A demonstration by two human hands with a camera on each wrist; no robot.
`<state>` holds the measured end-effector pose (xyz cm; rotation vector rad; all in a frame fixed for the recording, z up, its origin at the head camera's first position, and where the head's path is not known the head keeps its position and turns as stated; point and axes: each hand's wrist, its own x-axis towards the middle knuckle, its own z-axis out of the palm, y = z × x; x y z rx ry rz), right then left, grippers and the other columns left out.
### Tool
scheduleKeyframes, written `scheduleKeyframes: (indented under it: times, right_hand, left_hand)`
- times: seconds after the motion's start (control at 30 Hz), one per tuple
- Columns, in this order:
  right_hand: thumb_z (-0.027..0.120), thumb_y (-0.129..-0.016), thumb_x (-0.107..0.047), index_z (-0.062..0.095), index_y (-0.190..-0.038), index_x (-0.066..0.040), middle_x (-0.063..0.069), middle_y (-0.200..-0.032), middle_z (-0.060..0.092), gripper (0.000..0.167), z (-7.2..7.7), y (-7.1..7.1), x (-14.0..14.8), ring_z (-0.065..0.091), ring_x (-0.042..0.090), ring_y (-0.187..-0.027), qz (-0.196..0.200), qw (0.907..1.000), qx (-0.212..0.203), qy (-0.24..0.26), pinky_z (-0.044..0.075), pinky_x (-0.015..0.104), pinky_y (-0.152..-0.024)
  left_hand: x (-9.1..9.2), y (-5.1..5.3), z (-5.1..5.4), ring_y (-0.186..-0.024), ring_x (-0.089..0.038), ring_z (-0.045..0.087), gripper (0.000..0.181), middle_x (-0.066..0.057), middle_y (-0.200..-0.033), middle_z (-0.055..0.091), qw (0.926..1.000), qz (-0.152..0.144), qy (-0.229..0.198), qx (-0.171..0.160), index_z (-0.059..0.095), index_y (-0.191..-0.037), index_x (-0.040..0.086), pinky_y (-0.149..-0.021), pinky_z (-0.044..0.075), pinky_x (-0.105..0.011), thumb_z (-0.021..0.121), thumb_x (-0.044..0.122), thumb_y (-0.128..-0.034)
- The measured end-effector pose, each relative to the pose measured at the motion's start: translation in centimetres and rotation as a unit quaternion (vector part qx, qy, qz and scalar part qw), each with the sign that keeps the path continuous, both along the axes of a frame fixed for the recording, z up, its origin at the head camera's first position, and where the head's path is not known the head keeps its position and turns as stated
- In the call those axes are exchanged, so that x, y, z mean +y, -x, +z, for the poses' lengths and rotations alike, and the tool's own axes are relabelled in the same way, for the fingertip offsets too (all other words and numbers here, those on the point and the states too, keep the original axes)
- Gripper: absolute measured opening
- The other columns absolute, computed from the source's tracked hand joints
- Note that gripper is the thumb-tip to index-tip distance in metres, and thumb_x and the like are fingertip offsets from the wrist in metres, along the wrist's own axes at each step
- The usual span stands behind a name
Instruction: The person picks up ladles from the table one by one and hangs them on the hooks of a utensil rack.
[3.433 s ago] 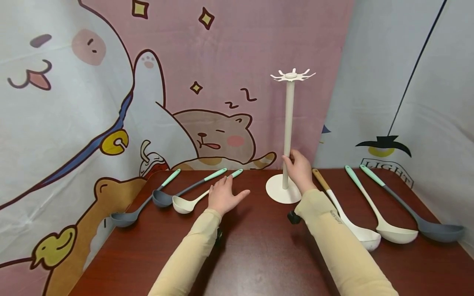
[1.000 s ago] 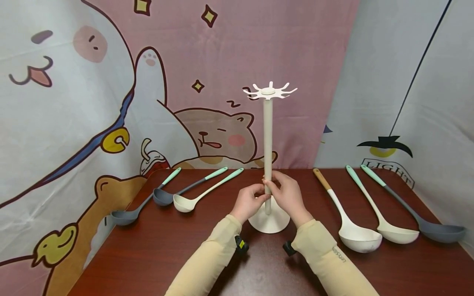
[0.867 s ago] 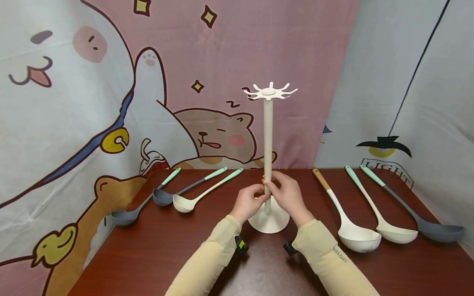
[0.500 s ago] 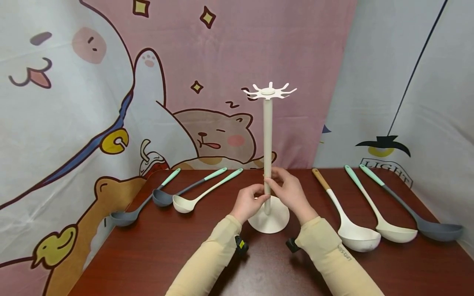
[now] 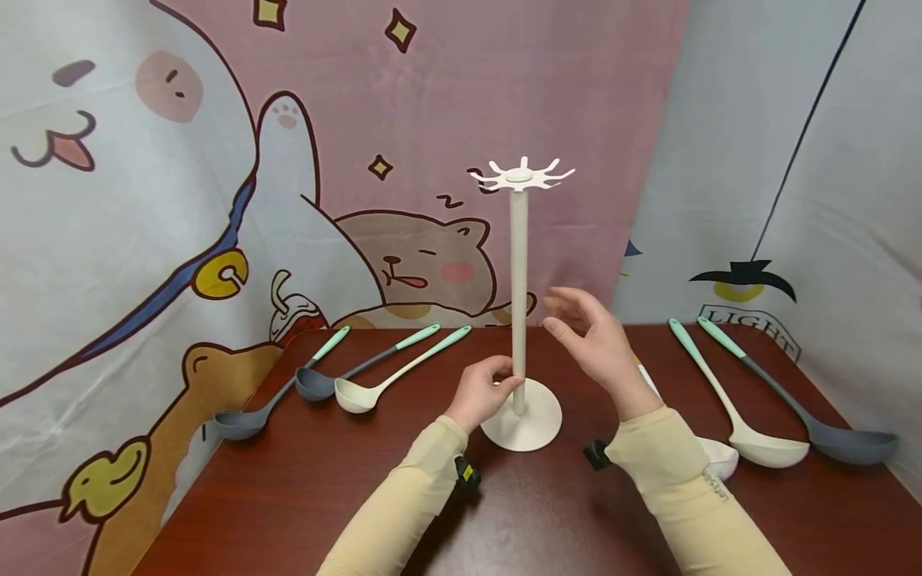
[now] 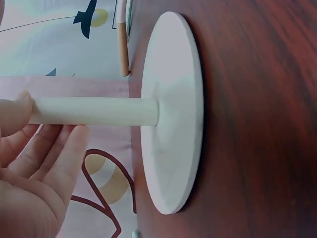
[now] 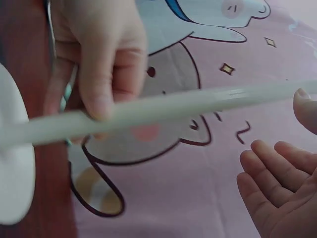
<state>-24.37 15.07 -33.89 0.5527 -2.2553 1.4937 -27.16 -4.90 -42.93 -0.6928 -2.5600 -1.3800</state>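
Note:
A cream utensil stand (image 5: 519,272) with a round base and a ring of hooks on top stands upright on the table. My left hand (image 5: 481,392) pinches its post low down, thumb in front; in the left wrist view the fingers (image 6: 64,153) lie along the post. To the right of the post, apart from it, my right hand (image 5: 594,344) is raised with loosely bent fingers and holds nothing. The right wrist view shows the right hand (image 7: 282,183) beside the post with spread fingers, and the left hand (image 7: 101,59) on the post.
On the left lie two grey ladles (image 5: 245,424) (image 5: 317,384) and a cream ladle (image 5: 358,397). On the right lie a white ladle (image 5: 720,458), partly behind the right arm, a cream ladle (image 5: 769,450) and a grey ladle (image 5: 853,445). A patterned cloth (image 5: 576,80) hangs behind the table.
The stand was earlier moved left and nearer, and the left hand came from the ladles to its post. Since half a second ago the right hand has let go and moved up and right.

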Motion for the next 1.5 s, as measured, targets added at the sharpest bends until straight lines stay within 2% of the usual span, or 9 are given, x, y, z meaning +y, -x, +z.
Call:
scheduleKeyframes:
  times: [0.1, 0.2, 0.4, 0.5, 0.63, 0.83, 0.97, 1.2, 1.5]
  right_hand:
    - [0.068, -0.096, -0.015, 0.052, -0.139, -0.004, 0.017, -0.129, 0.062, 0.047, 0.7, -0.5, 1.2, 0.060, 0.035, -0.114, -0.019, 0.9992, 0.012, -0.032, 0.045, 0.052, -0.096]
    - [0.068, -0.096, -0.018, 0.051, -0.141, -0.005, 0.018, -0.132, 0.059, 0.050, 1.2, -0.9, 2.6, 0.057, 0.036, -0.119, -0.032, 0.9972, 0.004, -0.068, 0.044, 0.054, -0.098]
    - [0.067, -0.097, -0.027, 0.042, -0.147, -0.003, 0.022, -0.142, 0.050, 0.061, 1.8, -1.4, 5.2, 0.048, 0.040, -0.129, -0.030, 0.9882, -0.064, -0.136, 0.038, 0.055, -0.104]
    - [0.066, -0.096, -0.038, 0.036, -0.151, -0.004, 0.023, -0.146, 0.045, 0.071, 2.0, -1.4, 6.3, 0.045, 0.043, -0.132, -0.040, 0.9788, -0.104, -0.172, 0.037, 0.056, -0.105]
    - [0.063, -0.094, -0.051, 0.030, -0.153, -0.005, 0.024, -0.149, 0.041, 0.082, 1.9, -1.1, 7.5, 0.042, 0.044, -0.132, -0.065, 0.9644, -0.142, -0.214, 0.037, 0.060, -0.103]
    - [0.060, -0.094, -0.055, 0.027, -0.153, 0.002, 0.031, -0.148, 0.038, 0.088, 1.5, -0.3, 9.2, 0.038, 0.048, -0.133, -0.075, 0.9492, -0.175, -0.250, 0.036, 0.063, -0.102]
    - [0.059, -0.095, -0.055, 0.023, -0.153, 0.007, 0.035, -0.148, 0.034, 0.092, 1.2, 0.1, 10.4, 0.035, 0.052, -0.133, -0.064, 0.9425, -0.201, -0.259, 0.036, 0.064, -0.101]
    - [0.060, -0.096, -0.050, 0.022, -0.151, 0.010, 0.039, -0.145, 0.032, 0.090, 0.0, 1.4, 12.3, 0.036, 0.056, -0.129, -0.067, 0.9257, -0.232, -0.291, 0.036, 0.066, -0.100]
    - [0.062, -0.095, -0.049, 0.020, -0.149, 0.015, 0.044, -0.142, 0.031, 0.094, -1.9, 3.3, 13.4, 0.037, 0.058, -0.126, -0.058, 0.9160, -0.269, -0.292, 0.037, 0.066, -0.098]
  left_hand:
    - [-0.1, 0.2, 0.2, -0.089, -0.016, 0.067, 0.014, 0.000, -0.093, 0.072, 0.9998, -0.006, 0.015, -0.008, 0.072, -0.103, 0.009, -0.076, 0.053, -0.027, 0.074, 0.014, -0.0913]
    - [-0.3, 0.3, 0.6, -0.090, -0.013, 0.066, 0.018, 0.001, -0.097, 0.071, 0.9991, -0.020, 0.020, -0.031, 0.070, -0.108, 0.010, -0.077, 0.052, -0.026, 0.074, 0.015, -0.0916]
    - [-0.8, 0.5, 2.2, -0.102, -0.021, 0.066, 0.037, -0.002, -0.108, 0.069, 0.9956, -0.059, 0.004, -0.072, 0.063, -0.124, 0.010, -0.088, 0.052, -0.039, 0.075, 0.021, -0.0907]
    - [-1.1, 0.7, 3.5, -0.108, -0.022, 0.064, 0.045, -0.001, -0.112, 0.067, 0.9956, -0.063, 0.007, -0.069, 0.060, -0.130, 0.011, -0.093, 0.050, -0.043, 0.075, 0.027, -0.0904]
    - [-1.4, 0.9, 5.6, -0.109, -0.016, 0.063, 0.052, 0.000, -0.117, 0.067, 0.9963, -0.065, 0.001, -0.055, 0.056, -0.135, 0.014, -0.093, 0.051, -0.039, 0.075, 0.032, -0.0904]
    - [-1.3, 1.1, 8.7, -0.109, -0.015, 0.063, 0.059, -0.001, -0.121, 0.065, 0.9973, -0.065, -0.019, -0.029, 0.051, -0.142, 0.015, -0.094, 0.050, -0.038, 0.074, 0.033, -0.0910]
    - [-1.0, 1.1, 10.1, -0.111, -0.019, 0.063, 0.061, -0.003, -0.120, 0.066, 0.9973, -0.057, -0.045, -0.012, 0.048, -0.144, 0.014, -0.093, 0.051, -0.040, 0.074, 0.032, -0.0910]
    - [-0.3, 1.1, 11.4, -0.108, -0.014, 0.063, 0.060, -0.001, -0.121, 0.067, 0.9952, -0.055, -0.081, 0.007, 0.050, -0.143, 0.018, -0.092, 0.051, -0.035, 0.074, 0.032, -0.0907]
    - [0.6, 1.1, 12.2, -0.104, -0.015, 0.065, 0.053, -0.004, -0.115, 0.069, 0.9909, -0.052, -0.121, 0.027, 0.055, -0.139, 0.014, -0.088, 0.052, -0.032, 0.075, 0.025, -0.0907]
